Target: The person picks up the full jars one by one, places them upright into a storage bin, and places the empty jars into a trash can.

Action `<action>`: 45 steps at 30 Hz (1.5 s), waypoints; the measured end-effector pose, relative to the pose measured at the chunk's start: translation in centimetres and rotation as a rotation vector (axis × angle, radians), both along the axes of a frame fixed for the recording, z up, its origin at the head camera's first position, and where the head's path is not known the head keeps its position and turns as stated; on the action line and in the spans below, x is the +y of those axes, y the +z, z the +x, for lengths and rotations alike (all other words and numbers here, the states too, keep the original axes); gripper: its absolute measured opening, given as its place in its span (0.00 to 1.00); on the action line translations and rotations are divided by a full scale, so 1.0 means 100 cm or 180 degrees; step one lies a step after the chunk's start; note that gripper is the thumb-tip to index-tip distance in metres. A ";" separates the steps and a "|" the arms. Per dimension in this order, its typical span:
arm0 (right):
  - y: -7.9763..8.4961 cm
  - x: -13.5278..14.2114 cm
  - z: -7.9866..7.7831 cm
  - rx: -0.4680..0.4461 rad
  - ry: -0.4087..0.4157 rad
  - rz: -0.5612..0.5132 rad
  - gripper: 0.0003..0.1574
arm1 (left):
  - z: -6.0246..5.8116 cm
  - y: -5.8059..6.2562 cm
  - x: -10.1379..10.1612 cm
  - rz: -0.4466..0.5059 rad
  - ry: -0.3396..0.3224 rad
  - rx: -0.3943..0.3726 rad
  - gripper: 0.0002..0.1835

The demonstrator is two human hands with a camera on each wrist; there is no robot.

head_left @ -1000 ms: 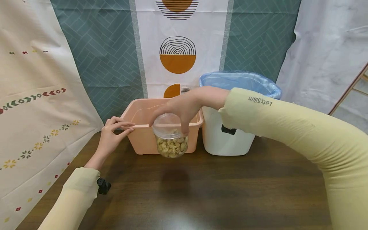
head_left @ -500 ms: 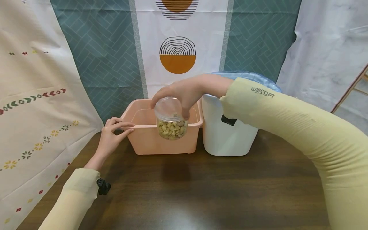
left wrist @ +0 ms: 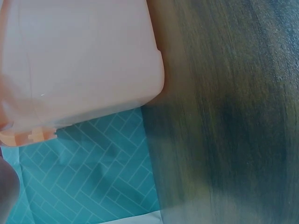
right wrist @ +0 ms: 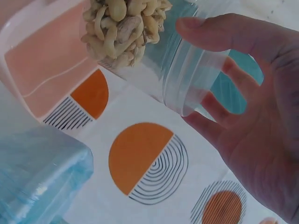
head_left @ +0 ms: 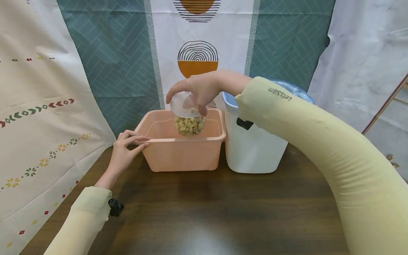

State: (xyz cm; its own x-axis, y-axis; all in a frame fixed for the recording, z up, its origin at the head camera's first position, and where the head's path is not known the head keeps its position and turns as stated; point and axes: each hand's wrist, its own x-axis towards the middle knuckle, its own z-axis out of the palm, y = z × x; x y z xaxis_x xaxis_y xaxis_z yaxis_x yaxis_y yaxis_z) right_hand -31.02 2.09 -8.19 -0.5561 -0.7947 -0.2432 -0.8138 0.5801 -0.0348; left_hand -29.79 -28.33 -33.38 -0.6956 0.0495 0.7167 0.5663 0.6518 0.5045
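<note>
My right hand [head_left: 199, 88] grips a clear plastic jar [head_left: 188, 113] around its lid, thumb on the near side and fingers on the far side. Pale cashew nuts [right wrist: 124, 28] fill the jar's lower part, as the right wrist view shows up close. The jar hangs upright over the peach plastic bin [head_left: 181, 156], its base overlapping the opening just above the front rim. At that bin's front left corner, my left hand [head_left: 125, 147] pinches the rim between thumb and fingers. Only a blurred bit of that hand [left wrist: 7, 186] shows in the left wrist view.
A white bin [head_left: 251, 152] with a blue liner bag [head_left: 293, 90] stands right of the peach bin, partly behind my right forearm. Both are on a dark wooden table [head_left: 204, 212]. Patterned cloth [head_left: 114, 53] hangs close behind them, and a cream cloth [head_left: 47, 124] borders the left side.
My right hand has raised the jar from in front of the peach bin to above its opening, moving up and away from me. The left hand has stayed at the rim.
</note>
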 end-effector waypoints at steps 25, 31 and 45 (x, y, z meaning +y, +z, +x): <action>-0.013 -0.006 -0.054 -0.0101 -0.0758 -0.0109 0.53 | -0.001 0.001 0.001 0.0069 -0.0041 0.0018 0.12; -0.017 -0.008 -0.056 -0.0195 -0.0960 -0.0106 0.52 | -0.002 0.000 0.000 0.0046 -0.0015 -0.0001 0.12; -0.052 -0.019 -0.058 -0.0409 -0.0707 0.0309 0.56 | -0.003 0.001 -0.001 0.0011 0.0010 0.0018 0.12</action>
State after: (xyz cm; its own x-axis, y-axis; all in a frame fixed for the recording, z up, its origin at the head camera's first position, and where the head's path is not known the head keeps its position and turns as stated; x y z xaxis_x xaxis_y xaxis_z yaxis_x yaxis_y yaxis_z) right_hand -36.80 0.20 -13.36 -0.6737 -0.6263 -0.3922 -0.6589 0.7494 -0.0649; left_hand -30.06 -28.41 -33.29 -0.6918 0.0448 0.7207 0.5669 0.6519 0.5037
